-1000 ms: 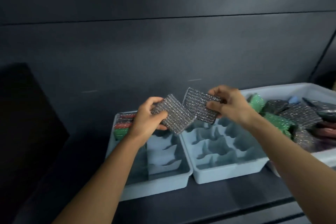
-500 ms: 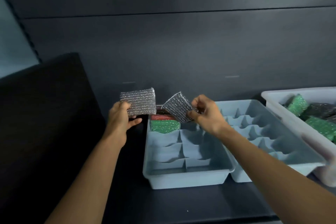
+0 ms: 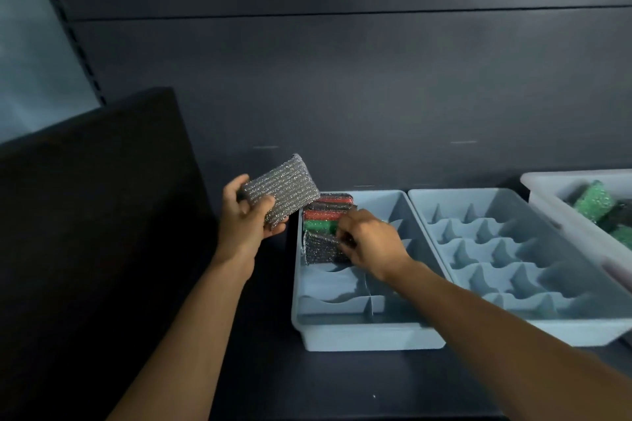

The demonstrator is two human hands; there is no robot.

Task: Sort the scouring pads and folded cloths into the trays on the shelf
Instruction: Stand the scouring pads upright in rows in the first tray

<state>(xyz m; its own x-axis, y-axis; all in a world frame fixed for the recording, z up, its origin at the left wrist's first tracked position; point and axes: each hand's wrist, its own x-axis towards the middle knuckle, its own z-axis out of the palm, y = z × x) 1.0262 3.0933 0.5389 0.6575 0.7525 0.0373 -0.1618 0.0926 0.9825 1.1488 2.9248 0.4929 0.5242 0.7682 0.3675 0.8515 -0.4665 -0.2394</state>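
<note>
Pinching dark glittery pad (image 3: 319, 251) in tray (image 3: 342, 337), right hand (image 3: 372, 243) (left hand (image 3: 244, 225): silver pad (image 3: 284, 191))

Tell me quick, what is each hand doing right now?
Left hand: grips a silver scouring pad.
Right hand: pinches a dark pad in the left tray.

Dim and dark throughout.
Slate-grey panelled back wall (image 3: 342, 79) at 12 o'clock, black board (image 3: 85, 215) at 9, pale wall (image 3: 27, 61) and slotted upright (image 3: 70, 22) at 10, dark shelf (image 3: 342, 386) at 6.

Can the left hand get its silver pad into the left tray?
Probably yes: the left hand holds its silver pad beside the left tray; near slots lie open, right hand farther back.
</note>
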